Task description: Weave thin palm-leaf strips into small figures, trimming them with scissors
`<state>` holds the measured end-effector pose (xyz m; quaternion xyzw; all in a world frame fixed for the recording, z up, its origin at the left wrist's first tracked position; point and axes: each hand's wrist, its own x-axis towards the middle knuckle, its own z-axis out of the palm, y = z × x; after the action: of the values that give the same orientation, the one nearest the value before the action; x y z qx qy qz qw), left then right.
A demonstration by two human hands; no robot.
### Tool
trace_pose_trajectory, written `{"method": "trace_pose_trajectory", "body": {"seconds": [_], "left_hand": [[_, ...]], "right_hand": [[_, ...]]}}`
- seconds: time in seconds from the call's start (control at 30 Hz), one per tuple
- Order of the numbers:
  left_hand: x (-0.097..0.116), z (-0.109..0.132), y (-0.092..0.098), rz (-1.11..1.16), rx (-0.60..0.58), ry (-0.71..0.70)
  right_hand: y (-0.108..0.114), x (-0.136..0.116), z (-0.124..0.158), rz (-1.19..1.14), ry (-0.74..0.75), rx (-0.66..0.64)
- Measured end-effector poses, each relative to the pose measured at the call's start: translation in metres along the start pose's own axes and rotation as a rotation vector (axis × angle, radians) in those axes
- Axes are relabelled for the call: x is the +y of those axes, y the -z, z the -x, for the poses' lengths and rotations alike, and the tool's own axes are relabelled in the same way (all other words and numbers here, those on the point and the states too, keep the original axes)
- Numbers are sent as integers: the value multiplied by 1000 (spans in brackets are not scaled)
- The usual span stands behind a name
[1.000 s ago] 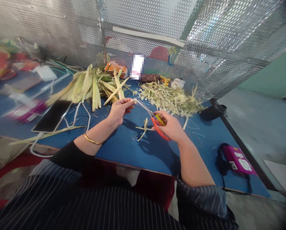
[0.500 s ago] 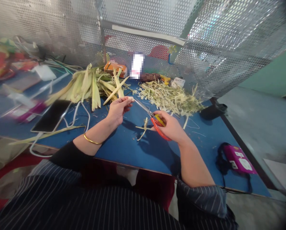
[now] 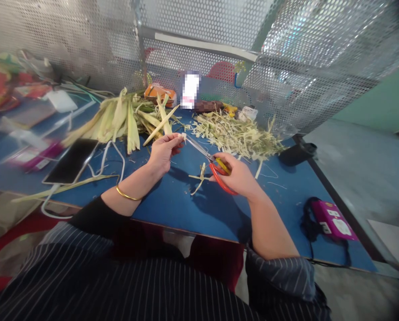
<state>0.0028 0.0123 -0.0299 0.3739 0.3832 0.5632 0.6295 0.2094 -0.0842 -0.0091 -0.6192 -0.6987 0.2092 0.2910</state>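
Between the thumb and fingers of my left hand (image 3: pixel 164 151) is a small pale piece (image 3: pixel 183 135), probably husk, too small to make out fully. My right hand (image 3: pixel 236 174) is closed round the red and yellow handles of a pair of scissors (image 3: pixel 199 149). Their blades point up and left, with the tips at the pale piece. Under the scissors on the table lies a small knotted husk strip (image 3: pixel 201 177) with several thin ends. Corn husks (image 3: pixel 119 118) are heaped beyond my left hand, and a pile of cut husk shreds (image 3: pixel 236 136) lies beyond my right.
A phone (image 3: pixel 70 161) with a white cable lies on the blue table (image 3: pixel 172 209) at left. At right are a black cup-like object (image 3: pixel 296 154) lying on its side and a magenta box (image 3: pixel 335 220) with a black cord. A perforated metal screen (image 3: pixel 206 26) closes the back.
The scissor tips and the pale piece have shifted very slightly. Both hands keep their grips, and the things on the table lie as before.
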Motion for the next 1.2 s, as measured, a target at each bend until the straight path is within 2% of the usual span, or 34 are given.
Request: {"method": "trace_pose_trajectory", "body": {"seconds": [0.33,0.77,1.1,1.2], "left_hand": [[-1,8,-6,-174,-106,-61],[-5,5,-4,-111,-119,1],[-5,3,-3,-54,-134,99],[-4,4,-2,-51,-135,99]], "right_hand": [[-1,8,-2,7,21,4],[-1,4,-1,-94,3,-51],[-4,13,-2,-220,1,-51],[-4,21,-5,-222,-9,2]]}}
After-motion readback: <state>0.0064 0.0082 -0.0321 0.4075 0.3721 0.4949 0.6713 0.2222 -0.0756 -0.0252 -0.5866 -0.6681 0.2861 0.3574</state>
